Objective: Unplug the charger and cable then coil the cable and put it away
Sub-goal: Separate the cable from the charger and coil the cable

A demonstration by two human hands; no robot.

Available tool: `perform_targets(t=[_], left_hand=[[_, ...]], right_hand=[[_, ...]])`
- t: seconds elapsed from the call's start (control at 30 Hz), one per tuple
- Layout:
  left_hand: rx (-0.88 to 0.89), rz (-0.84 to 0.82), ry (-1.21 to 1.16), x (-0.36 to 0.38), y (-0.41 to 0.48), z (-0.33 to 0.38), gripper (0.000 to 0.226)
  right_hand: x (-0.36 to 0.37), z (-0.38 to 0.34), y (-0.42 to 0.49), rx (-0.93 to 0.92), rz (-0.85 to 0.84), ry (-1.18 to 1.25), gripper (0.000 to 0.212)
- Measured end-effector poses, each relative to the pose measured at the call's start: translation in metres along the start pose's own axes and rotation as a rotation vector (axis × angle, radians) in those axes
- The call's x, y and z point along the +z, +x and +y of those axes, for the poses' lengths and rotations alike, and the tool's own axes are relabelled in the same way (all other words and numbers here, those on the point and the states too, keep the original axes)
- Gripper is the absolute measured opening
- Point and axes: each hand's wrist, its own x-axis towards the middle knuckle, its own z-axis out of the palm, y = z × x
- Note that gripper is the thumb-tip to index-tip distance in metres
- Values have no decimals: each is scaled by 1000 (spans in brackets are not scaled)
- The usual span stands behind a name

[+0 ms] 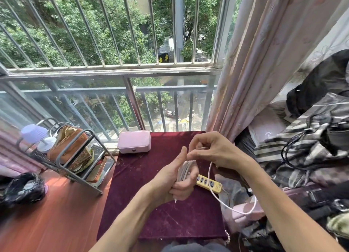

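My left hand (174,183) is closed around a bundle of white cable loops (185,169), held upright over the dark red cloth-covered table (151,204). My right hand (213,149) pinches the same white cable (236,210) just above the bundle. From there the loose cable drops, curves right and loops back below my right forearm. A yellow power strip (209,183) lies on the table right behind my left hand. No charger brick is visible.
A pink case (134,141) sits at the table's far edge by the window railing. A metal rack (75,157) with bags and a small purple lamp (35,132) stands left. Curtains (255,72), piled clothes and a black cable (290,157) crowd the right side.
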Motion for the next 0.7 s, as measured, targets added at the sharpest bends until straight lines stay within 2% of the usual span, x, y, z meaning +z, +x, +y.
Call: perform_targets(t=[0.13,0.23,0.37,0.47,0.57,0.7], left_hand=[[70,-56,-160,0,-6,4,55],[107,-52,-246,1,-9,5,51],[183,-12,-320,4,-8,8,44],[239,29,-398,3,-6,10,41],[250,118,-329,-2,-4,13,45],[195,231,-174,-8,-1,11,52]], right_hand=[[9,13,-3,-28,90,113,15],[22,22,-5,2,179,171,27],[49,36,-10,39,234,201,31],[66,48,-16,82,260,328,34],[76,63,-23,143,310,157,24],[84,64,-33,216,157,-282,19]])
